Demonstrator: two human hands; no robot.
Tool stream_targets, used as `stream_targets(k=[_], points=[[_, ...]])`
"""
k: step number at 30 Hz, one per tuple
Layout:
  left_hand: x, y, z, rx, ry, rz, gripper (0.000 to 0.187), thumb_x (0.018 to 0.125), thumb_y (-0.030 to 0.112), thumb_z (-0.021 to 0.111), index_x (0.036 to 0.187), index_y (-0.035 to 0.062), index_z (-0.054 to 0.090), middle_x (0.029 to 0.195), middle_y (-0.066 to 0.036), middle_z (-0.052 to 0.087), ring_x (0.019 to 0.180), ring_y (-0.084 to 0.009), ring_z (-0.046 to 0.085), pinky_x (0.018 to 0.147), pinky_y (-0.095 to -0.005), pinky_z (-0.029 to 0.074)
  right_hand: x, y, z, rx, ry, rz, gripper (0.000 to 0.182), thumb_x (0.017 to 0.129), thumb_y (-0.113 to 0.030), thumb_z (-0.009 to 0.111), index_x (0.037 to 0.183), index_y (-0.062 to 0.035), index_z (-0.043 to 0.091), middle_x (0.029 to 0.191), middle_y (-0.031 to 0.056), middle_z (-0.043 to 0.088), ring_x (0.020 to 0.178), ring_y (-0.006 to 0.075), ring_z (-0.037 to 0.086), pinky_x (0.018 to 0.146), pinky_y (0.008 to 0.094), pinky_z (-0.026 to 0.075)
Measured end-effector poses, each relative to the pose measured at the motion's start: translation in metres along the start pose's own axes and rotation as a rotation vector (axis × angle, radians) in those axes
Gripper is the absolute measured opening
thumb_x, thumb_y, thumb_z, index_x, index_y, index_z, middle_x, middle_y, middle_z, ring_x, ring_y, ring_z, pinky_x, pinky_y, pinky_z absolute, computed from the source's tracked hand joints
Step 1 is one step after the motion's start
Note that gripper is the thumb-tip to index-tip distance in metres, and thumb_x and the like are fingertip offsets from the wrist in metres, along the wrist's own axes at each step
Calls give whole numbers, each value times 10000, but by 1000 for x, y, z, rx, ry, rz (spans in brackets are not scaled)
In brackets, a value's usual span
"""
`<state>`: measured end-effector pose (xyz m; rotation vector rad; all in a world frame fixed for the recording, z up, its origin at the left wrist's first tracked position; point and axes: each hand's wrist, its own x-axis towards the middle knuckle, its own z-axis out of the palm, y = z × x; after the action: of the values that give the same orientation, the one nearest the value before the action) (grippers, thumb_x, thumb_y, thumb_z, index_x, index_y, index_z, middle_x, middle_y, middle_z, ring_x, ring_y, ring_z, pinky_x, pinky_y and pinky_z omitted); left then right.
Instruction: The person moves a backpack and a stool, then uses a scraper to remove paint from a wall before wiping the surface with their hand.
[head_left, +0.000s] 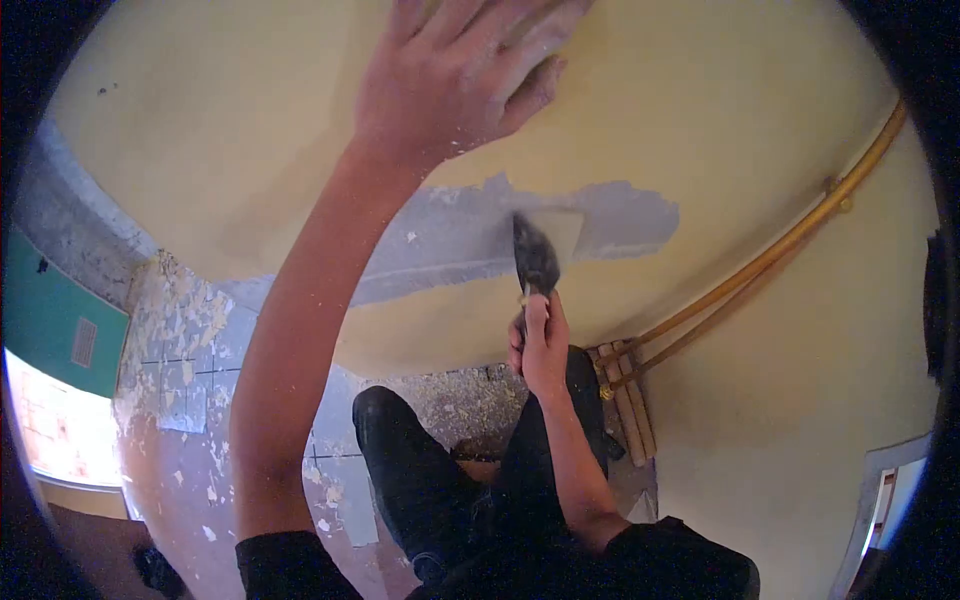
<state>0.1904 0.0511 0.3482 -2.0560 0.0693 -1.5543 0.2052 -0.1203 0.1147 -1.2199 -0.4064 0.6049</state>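
My left hand lies flat against the yellow wall, fingers spread, dusted with white. My right hand grips the handle of a putty knife. Its blade rests against the wall at the lower edge of a long grey patch where the yellow paint is gone. My black trousers and bent knees show below.
Two yellow pipes run along the wall at the right, down to wooden slats near the floor. Paint flakes litter the floor at the left. A green panel with a vent sits at the far left.
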Motion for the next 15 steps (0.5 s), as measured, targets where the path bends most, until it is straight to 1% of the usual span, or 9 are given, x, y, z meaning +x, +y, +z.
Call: stream_targets(k=[2, 4, 7, 8, 10, 11, 12, 14, 15], points=[[0, 1, -1, 9, -52, -9, 431, 864, 301, 511, 1270, 157, 527, 1424, -52, 406, 1357, -275, 298, 1115, -539, 182, 4, -2, -2, -28, -13, -21, 276, 967, -366, 451, 990, -91, 441, 546, -16, 418, 356, 63, 378, 304, 228, 303], [2, 0, -1, -1, -39, -9, 434, 860, 296, 517, 1271, 159, 526, 1425, -51, 404, 1358, -274, 295, 1115, -539, 182, 9, -15, 6, -63, -38, -120, 284, 963, -371, 457, 1009, -91, 442, 542, -18, 416, 345, 64, 377, 298, 227, 304], [-1, 4, -3, -12, -33, -6, 433, 852, 283, 529, 1267, 160, 530, 1425, -50, 405, 1360, -272, 293, 1114, -539, 185, 9, -30, 16, -85, -29, -155, 289, 963, -371, 454, 1025, -89, 437, 537, -20, 415, 340, 66, 377, 298, 227, 308], [1, 2, -4, -11, -16, 3, 429, 850, 276, 534, 1263, 160, 533, 1423, -50, 407, 1360, -271, 292, 1113, -539, 188, 7, -23, 12, -82, -37, -160, 289, 963, -371, 454, 1025, -89, 437, 537, -20, 415, 340, 66, 377, 298, 227, 308], [1, 1, -3, -15, -22, 1, 425, 847, 272, 538, 1257, 157, 537, 1421, -51, 409, 1360, -271, 293, 1112, -538, 191, -5, -5, -1, -129, 29, -75, 289, 964, -371, 451, 1023, -89, 445, 540, -20, 431, 345, 63, 378, 306, 229, 311], [1, 1, -2, -30, -30, -7, 421, 845, 268, 542, 1250, 154, 541, 1420, -52, 411, 1360, -271, 293, 1112, -537, 194, -6, -2, -4, -116, 13, -68, 308, 975, -365, 425, 1012, -60, 426, 565, -4, 421, 349, 73, 390, 316, 220, 310], [1, 0, -2, -27, -27, -11, 421, 845, 268, 542, 1250, 154, 541, 1420, -52, 411, 1360, -271, 293, 1112, -537, 194, 0, -7, -1, -121, 11, -71, 308, 975, -365, 425, 1012, -60, 426, 565, -4, 421, 349, 73, 390, 316, 220, 310], [1, 2, -2, -12, -5, 7, 406, 847, 268, 540, 1236, 150, 548, 1418, -53, 413, 1357, -272, 297, 1110, -531, 203, 10, -19, 7, -185, 15, -189, 336, 972, -385, 424, 1009, -51, 423, 559, -5, 415, 344, 72, 387, 310, 225, 310], [0, 4, -1, -26, -17, 0, 406, 847, 268, 540, 1236, 150, 548, 1418, -53, 413, 1357, -272, 297, 1110, -531, 203, 9, -20, 8, -189, 24, -173, 336, 972, -385, 424, 1009, -51, 423, 559, -5, 415, 344, 72, 387, 310, 225, 310]])
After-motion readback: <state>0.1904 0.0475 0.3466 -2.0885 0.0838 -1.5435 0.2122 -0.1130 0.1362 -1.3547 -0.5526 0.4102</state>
